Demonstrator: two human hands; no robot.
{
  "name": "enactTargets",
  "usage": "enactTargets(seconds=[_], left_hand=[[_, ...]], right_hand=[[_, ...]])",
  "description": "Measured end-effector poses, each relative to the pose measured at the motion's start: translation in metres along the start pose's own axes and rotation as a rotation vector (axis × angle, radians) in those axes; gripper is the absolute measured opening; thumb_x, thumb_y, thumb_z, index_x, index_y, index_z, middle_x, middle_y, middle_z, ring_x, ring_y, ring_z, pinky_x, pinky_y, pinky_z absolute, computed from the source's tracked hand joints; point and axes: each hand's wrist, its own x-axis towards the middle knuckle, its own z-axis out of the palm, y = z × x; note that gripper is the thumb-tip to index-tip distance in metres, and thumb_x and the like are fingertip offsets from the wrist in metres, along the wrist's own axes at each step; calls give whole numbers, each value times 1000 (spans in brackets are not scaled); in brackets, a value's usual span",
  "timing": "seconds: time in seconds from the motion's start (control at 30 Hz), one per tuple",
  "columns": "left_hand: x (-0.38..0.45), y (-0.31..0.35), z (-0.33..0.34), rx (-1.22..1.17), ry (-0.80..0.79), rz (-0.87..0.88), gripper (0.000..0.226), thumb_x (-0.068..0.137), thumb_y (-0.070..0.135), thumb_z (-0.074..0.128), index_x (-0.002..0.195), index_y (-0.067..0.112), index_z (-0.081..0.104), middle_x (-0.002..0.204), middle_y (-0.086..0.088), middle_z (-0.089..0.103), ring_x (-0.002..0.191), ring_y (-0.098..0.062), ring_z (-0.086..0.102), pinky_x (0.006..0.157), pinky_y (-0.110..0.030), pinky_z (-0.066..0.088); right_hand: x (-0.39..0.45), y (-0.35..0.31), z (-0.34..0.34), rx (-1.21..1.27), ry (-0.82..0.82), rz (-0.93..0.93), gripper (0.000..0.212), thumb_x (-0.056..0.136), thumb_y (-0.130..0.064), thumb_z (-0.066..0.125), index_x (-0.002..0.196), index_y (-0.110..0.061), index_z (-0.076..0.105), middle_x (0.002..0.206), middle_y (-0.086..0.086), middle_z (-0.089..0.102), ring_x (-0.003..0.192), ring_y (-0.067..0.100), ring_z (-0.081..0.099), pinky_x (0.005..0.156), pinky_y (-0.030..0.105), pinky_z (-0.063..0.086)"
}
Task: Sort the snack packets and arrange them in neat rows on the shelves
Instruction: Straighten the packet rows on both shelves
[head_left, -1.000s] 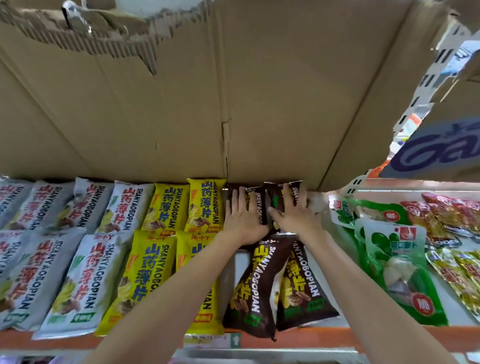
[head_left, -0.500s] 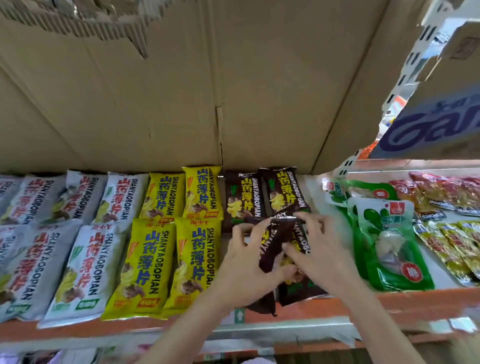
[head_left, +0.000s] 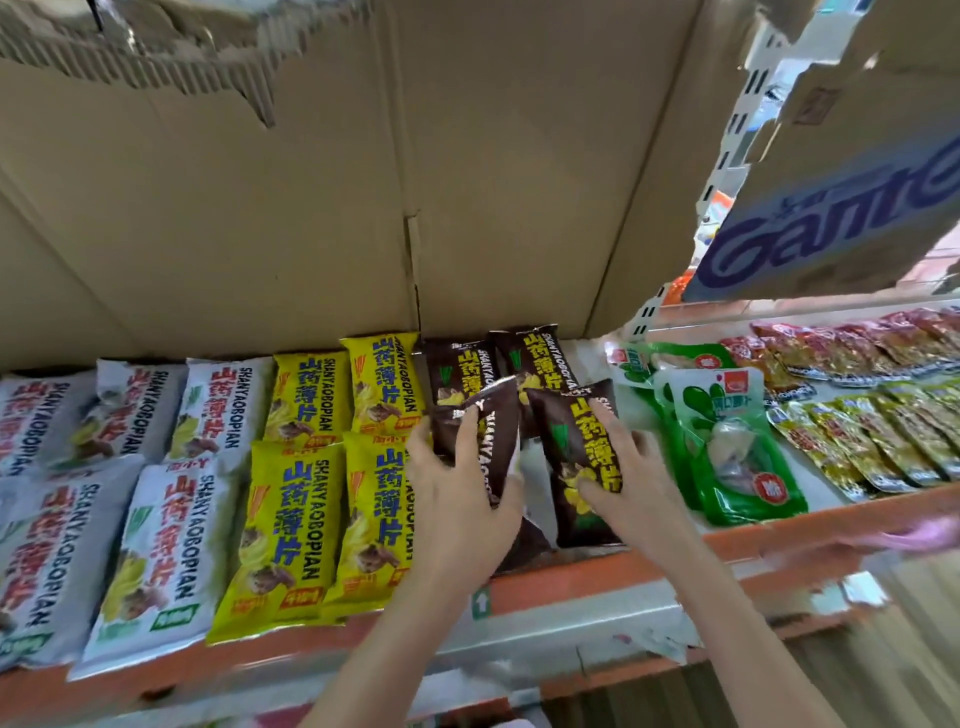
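Note:
On the orange-edged shelf (head_left: 566, 578) lie rows of snack packets. My left hand (head_left: 460, 512) grips a dark brown packet (head_left: 485, 426), lifted and tilted on its edge, thumb on its front. My right hand (head_left: 631, 475) rests with straight fingers on a second brown packet (head_left: 582, 441) lying flat in the front row. Two more brown packets (head_left: 537, 358) lie side by side in the back row. Left of them are yellow packets (head_left: 291, 525) in two rows, then white packets (head_left: 156, 561) in two rows.
Green packets (head_left: 727, 447) lie loosely stacked right of the brown ones, with red packets (head_left: 831, 343) and small yellow-green packets (head_left: 883, 436) further right. A cardboard sheet (head_left: 363, 182) lines the back close above. A printed carton (head_left: 831, 218) hangs at the upper right.
Both hands came back from the back-row brown packets to the front row. The left hand has lifted one brown packet on edge and the right hand has spread the other one out to the right.

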Motion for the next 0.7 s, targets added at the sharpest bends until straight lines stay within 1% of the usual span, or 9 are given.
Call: enactTargets(seconds=[0.07,0.13,0.2,0.3,0.37,0.47,0.53,0.6,0.7], left_hand=[[-2,-3,15,249,-50,-31,73,86,48,48,146,14,24,152,-20,4,137,-39,13,110,-45,21],[-3,-5,27,377,-60,48,72,85,48,43,141,3,35,151,-23,20,140,-39,20,111,-50,20],[-4,-8,38,403,-63,115,72,82,47,37,133,-3,46,144,-25,36,136,-38,32,112,-50,21],[-5,-11,46,441,-109,151,70,84,47,33,134,0,46,142,-29,36,134,-41,33,109,-51,21],[-4,-13,50,468,-159,141,67,86,52,30,136,11,47,142,-32,33,133,-45,32,104,-53,35],[-5,-15,52,466,-203,103,60,85,57,27,137,31,45,147,-33,23,135,-49,24,87,-56,47],[-4,-14,52,497,-235,94,63,84,64,18,143,42,27,153,-29,-5,138,-52,0,97,-57,39],[-2,-12,51,548,-300,59,66,85,70,20,145,47,4,150,-22,-29,136,-53,-16,108,-55,25],[-8,-4,51,662,-308,-1,68,88,68,24,145,44,-3,149,-28,-24,137,-53,-8,112,-52,18]], right_hand=[[4,4,9,-234,-71,2,78,89,-32,57,148,-37,6,144,10,19,122,26,41,94,30,38],[6,8,18,-390,-91,-5,78,91,-46,48,148,-34,-3,155,9,-2,142,30,11,110,41,25],[8,11,23,-446,-67,-46,70,91,-57,34,147,-40,-4,156,0,-13,145,24,-6,113,47,17],[12,16,28,-487,-66,-126,63,80,-67,2,139,-50,-16,155,-9,-22,143,15,-18,117,45,7],[16,20,31,-535,-66,-145,63,77,-68,-9,136,-49,-20,155,-4,-23,143,18,-18,118,46,5],[15,19,34,-582,-59,-144,71,71,-68,-29,137,-44,-23,155,11,-20,144,29,-14,117,51,1],[15,16,32,-588,-81,-123,72,73,-67,-28,140,-41,-23,155,16,-18,144,33,-12,115,52,0],[16,15,27,-548,-130,-105,62,88,-63,-8,145,-40,-16,155,16,-17,144,32,-8,115,50,2],[14,20,15,-512,-206,-151,57,98,-52,14,148,-36,-8,156,14,-15,145,31,-3,114,51,7]])
